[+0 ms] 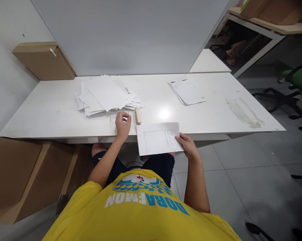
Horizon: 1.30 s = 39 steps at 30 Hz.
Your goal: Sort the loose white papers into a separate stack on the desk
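My right hand (188, 144) grips the right edge of a printed sheet of paper (159, 139), holding it over the front edge of the white table (53, 113). My left hand (122, 124) rests on the table near the front edge, its fingers curled in a loose pinch; what they hold, if anything, is too small to see. A small cream-coloured stapler-like tool (138, 116) lies just right of that hand. Behind it spreads a loose, messy pile of white papers (108, 95). A neater stack of sheets (188, 92) lies at the table's back right.
A white partition board (130, 33) stands behind the table. A cardboard box (44, 60) leans at the back left, with more cartons (20, 174) under the table's left side. A stain (243, 112) marks the right end. A green chair (295, 83) stands on the right.
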Motion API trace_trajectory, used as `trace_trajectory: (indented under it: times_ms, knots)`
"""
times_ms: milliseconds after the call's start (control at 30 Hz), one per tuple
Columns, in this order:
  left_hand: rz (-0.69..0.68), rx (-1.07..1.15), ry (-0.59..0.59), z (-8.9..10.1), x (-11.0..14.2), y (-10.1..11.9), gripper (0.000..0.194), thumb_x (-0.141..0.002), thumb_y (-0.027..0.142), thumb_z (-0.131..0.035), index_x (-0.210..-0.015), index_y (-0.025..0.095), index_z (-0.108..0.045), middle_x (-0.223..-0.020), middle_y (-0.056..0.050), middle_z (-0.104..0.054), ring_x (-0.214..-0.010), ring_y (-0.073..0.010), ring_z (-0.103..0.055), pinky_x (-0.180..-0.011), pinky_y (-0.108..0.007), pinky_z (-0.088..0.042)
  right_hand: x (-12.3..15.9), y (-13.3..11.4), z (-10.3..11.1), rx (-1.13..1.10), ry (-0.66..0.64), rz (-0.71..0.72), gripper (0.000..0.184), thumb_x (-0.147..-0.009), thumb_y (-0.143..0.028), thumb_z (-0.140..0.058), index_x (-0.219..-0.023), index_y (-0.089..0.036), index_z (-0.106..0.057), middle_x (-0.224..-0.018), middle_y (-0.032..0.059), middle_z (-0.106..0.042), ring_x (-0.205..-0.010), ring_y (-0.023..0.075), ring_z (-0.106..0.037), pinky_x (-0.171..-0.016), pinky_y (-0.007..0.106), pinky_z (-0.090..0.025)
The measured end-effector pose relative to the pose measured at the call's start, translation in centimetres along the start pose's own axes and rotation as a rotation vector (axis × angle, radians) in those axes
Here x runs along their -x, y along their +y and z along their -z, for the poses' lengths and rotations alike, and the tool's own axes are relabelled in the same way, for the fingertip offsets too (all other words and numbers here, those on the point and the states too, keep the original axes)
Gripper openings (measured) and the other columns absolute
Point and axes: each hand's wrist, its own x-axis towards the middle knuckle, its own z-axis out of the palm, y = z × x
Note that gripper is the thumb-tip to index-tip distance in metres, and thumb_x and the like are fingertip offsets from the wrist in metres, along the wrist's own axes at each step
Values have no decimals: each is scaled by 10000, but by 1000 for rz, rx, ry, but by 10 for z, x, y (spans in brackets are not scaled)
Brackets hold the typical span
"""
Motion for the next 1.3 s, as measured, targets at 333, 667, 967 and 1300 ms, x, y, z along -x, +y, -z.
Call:
trace_trajectory:
  times_ms: [333,667,967,1300]
  knots:
    - [6,-10,-76,-13,-9,-9,147,-835,97,-578,-787,218,-510,-836,-3,-579,-786,-132,-561,-668,-247,-449,-2,-8,-8,10,22,18,366,-618,-456,-803,-907,-237,-750,-935,32,-760,-918,273,-688,-828,391,-546]
    - [-128,-200,-583,-30,-24,-26,404,-904,332,-566,-1294,258,-487,-1420,-92,-512,-1354,-246,-435,-1123,-431,-377,-2,-13,-3,34,35,-15,360,-633,-438,-794,-931,-242,-747,-943,28,-757,-923,274,-683,-824,381,-545]
    - [-164,-342,-827,-32,-32,-35,588,-959,632,-347,-1462,330,-386,-1629,-11,-254,-1528,-265,-135,-1237,-498,-171,-3,-14,-3,32,54,-18,348,-615,-442,-787,-889,-233,-739,-876,24,-756,-887,271,-687,-788,375,-546]
    - [-149,-262,-834,-34,-33,-37,561,-949,644,-384,-1430,358,-419,-1611,-19,-296,-1526,-283,-147,-1232,-515,-170,-2,-13,-5,-10,46,-16,312,-654,-419,-772,-906,-236,-740,-929,28,-757,-950,276,-682,-838,386,-543]
